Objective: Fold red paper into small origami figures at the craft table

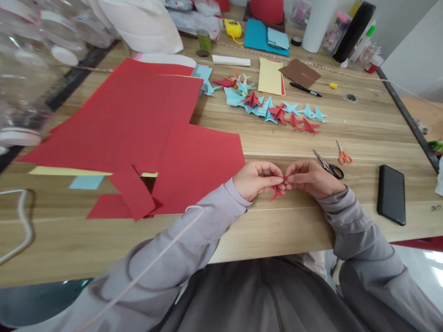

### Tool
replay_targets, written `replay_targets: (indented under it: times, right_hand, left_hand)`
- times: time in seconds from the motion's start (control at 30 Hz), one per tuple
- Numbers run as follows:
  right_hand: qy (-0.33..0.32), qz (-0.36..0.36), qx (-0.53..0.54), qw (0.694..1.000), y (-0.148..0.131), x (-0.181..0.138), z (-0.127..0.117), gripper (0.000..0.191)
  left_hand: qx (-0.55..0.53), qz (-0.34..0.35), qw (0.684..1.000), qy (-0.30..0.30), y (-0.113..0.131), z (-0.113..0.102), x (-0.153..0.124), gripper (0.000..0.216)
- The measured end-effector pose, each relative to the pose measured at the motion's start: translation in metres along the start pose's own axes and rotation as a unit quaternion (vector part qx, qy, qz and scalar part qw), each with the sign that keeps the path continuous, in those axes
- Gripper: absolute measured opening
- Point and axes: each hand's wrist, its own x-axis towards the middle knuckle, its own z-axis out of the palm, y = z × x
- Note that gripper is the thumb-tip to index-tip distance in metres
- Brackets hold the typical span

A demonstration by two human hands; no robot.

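Note:
Both hands meet over the near edge of the wooden table (363, 133). My left hand (256, 180) and my right hand (311, 177) each pinch a small folded red paper piece (278, 192) between fingertips, its points hanging just below the fingers. Grey sleeves cover both forearms. Most of the folded piece is hidden by the fingers.
Large red paper sheets (138, 120) lie to the left, with cut red scraps (131, 193) near the edge. Several folded red and blue paper figures (277, 110) sit beyond the hands. Scissors (334, 163) and a black phone (391, 193) lie to the right. A black marker (304, 90) lies farther back.

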Motion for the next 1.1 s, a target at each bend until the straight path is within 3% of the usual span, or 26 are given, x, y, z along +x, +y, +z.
replay_targets:
  times: [0.7, 0.97, 1.1]
  right_hand:
    - [0.060, 0.018, -0.024, 0.998, 0.0014, 0.0015, 0.0073, 0.014]
    - [0.080, 0.012, -0.050, 0.995, 0.0037, 0.0026, 0.0085, 0.018]
    - [0.094, -0.031, -0.080, 0.992, 0.0051, 0.0019, 0.0090, 0.016]
  left_hand:
    - [0.020, -0.021, 0.999, 0.039, 0.0011, 0.0016, 0.0010, 0.017]
    - [0.028, 0.024, 0.999, 0.026, -0.0040, -0.0008, 0.0044, 0.018]
    - [0.047, 0.067, 0.996, 0.023, -0.0058, -0.0016, 0.0052, 0.018]
